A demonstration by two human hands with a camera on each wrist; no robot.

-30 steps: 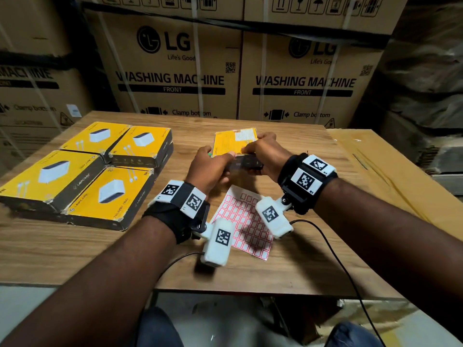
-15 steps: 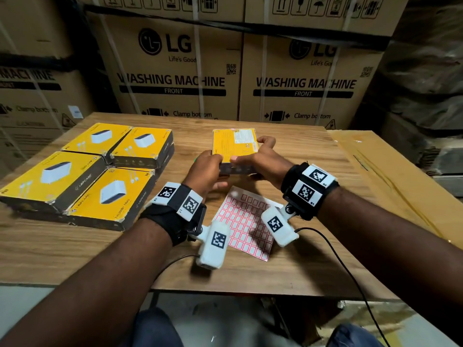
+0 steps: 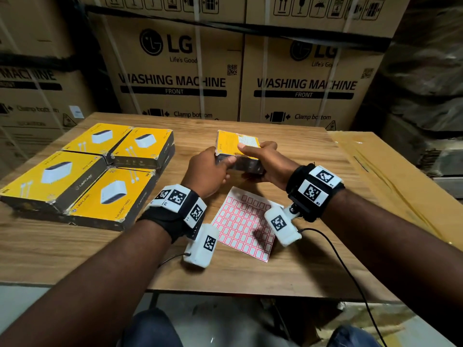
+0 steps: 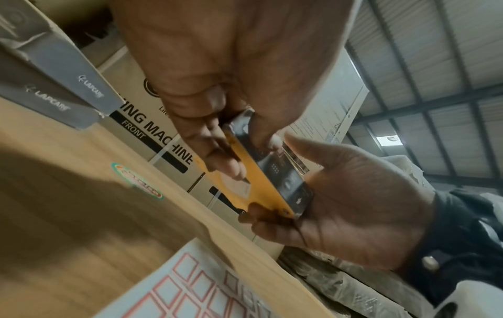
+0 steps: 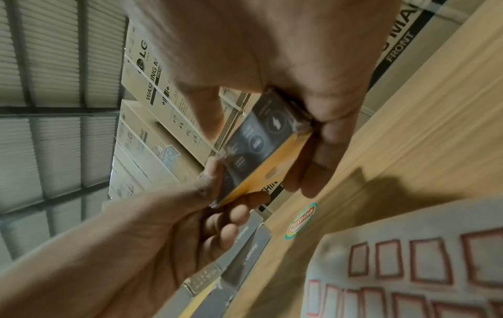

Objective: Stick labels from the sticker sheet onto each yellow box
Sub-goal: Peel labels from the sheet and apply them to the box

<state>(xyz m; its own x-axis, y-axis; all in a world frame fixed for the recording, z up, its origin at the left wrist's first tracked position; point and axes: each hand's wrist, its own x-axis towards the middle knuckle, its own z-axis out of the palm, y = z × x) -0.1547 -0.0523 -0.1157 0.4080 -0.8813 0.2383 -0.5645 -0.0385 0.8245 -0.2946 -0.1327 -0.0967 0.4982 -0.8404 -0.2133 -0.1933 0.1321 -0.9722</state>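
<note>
One yellow box [image 3: 236,149] gripped above the sticker sheet [image 3: 244,226] by fingers of both the left hand [image 3: 208,171] and right hand [image 3: 269,162]. No label visible on stacked boxes [image 3: 82,171] left of sheet; labelling judged barely started.

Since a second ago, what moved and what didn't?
The held yellow box was turned between both hands: its grey side now faces the person. The left hand and right hand still grip it above the sticker sheet. The sheet and the stacked yellow boxes stayed put.
</note>
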